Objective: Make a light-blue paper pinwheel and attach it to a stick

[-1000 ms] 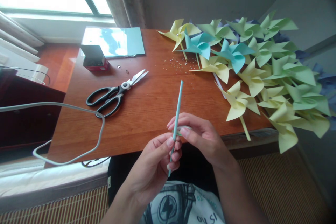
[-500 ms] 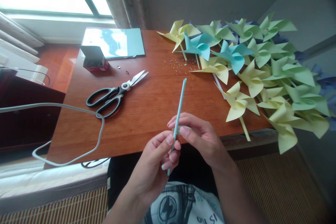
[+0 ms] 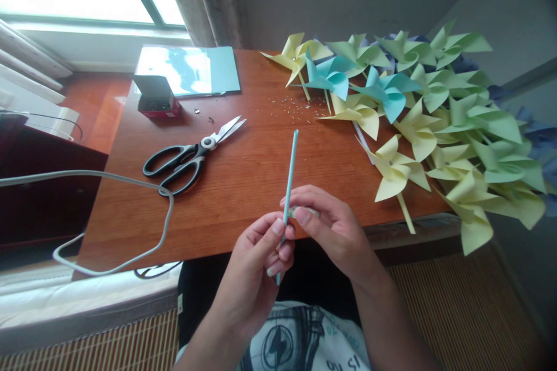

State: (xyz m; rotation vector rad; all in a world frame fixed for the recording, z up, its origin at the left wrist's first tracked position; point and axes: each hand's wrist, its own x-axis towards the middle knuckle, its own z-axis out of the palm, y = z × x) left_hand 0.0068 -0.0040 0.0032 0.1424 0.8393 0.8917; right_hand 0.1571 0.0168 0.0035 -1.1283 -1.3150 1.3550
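A thin light-blue rolled paper stick (image 3: 290,177) stands nearly upright over the near edge of the wooden table (image 3: 243,185). My left hand (image 3: 256,266) pinches its lower part between thumb and fingers. My right hand (image 3: 331,226) is closed around the stick just above, with a small pale loop, perhaps tape, at its thumb and fingertips. Both hands hover at the table's front edge, above my lap.
Black-handled scissors (image 3: 191,153) lie left of centre. A small red box (image 3: 156,98) and blue paper sheets (image 3: 191,69) sit at the back left. A heap of yellow, green and blue paper pinwheels (image 3: 426,110) fills the right side. A grey cable (image 3: 130,185) loops across the left.
The stick has tilted back from leaning right to more upright, and both hands have shifted slightly left and down along it.
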